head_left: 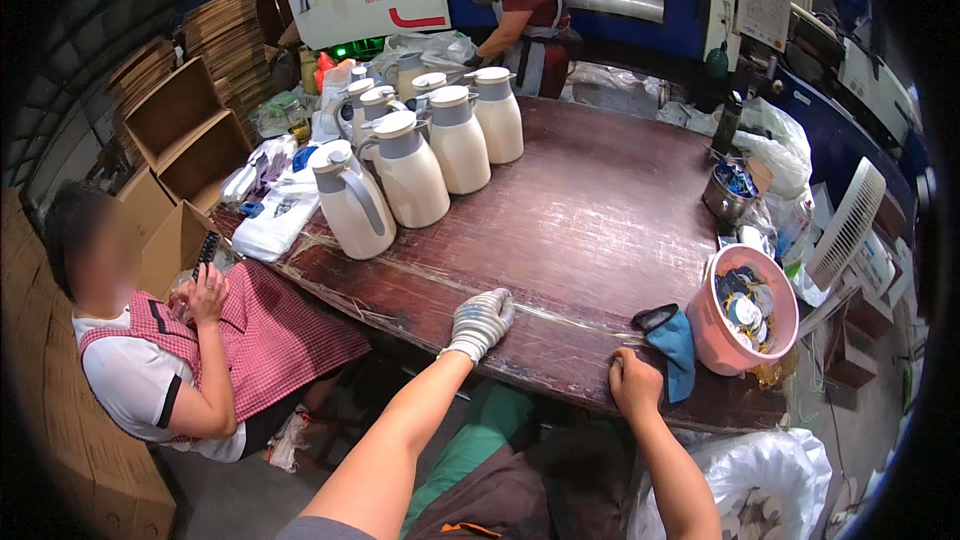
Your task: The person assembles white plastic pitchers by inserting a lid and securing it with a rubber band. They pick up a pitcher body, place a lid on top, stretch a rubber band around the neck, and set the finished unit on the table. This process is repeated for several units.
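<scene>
My left hand, in a whitish striped knit glove, rests on the dark reddish-brown table by its front edge. Its fingers are curled together, and nothing shows in them. Bare and closed in a fist, my right hand lies on the table edge farther right. Just beside it is a blue cloth piece with a dark opening, perhaps a cap or sleeve. Several cream vacuum jugs with grey necks and handles stand upright at the table's left; the closest jug is apart from my left hand.
A pink bucket of discs and small parts stands at the right, near a metal pot and a white fan. White plastic bags lie left. One person sits at left holding a dark object; another works behind the table.
</scene>
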The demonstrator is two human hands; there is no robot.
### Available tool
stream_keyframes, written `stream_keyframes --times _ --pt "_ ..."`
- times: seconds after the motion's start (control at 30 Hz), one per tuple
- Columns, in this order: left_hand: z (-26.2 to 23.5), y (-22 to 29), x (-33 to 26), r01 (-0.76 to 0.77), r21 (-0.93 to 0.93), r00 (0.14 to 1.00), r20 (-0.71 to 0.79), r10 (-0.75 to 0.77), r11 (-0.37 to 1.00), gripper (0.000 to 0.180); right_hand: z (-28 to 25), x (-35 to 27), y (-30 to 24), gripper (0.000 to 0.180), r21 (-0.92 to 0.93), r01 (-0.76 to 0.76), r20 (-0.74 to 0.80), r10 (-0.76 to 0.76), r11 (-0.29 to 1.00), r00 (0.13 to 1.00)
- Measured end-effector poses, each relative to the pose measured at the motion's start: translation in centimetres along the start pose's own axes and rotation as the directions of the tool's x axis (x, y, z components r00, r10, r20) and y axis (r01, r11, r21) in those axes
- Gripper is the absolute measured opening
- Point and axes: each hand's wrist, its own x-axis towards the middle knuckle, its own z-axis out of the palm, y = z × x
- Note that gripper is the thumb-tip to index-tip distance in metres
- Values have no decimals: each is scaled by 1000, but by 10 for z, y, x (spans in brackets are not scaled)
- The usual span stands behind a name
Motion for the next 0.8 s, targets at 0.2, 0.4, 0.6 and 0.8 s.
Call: stream_keyframes --times 0.2,0.4,0.6,0.8 --pt "4 -3 -4 -31 -32 999 -34 29 999 27 -3 0 -1 16 8 -15 2 15 1000 1000" --pt "8 -4 -3 -7 -36 999 -34 6 999 25 0 -1 2 15 5 -7 -19 7 1000 1000" --pt "10 -8 -2 -8 -23 1000 -31 7 1000 19 -2 -4 2 14 87 148 -82 -141 985 987" --pt "11 -10 -1 0 -3 1000 -22 -1 1000 19 -1 -1 -3 15 33 67 -10 -67 997 998"
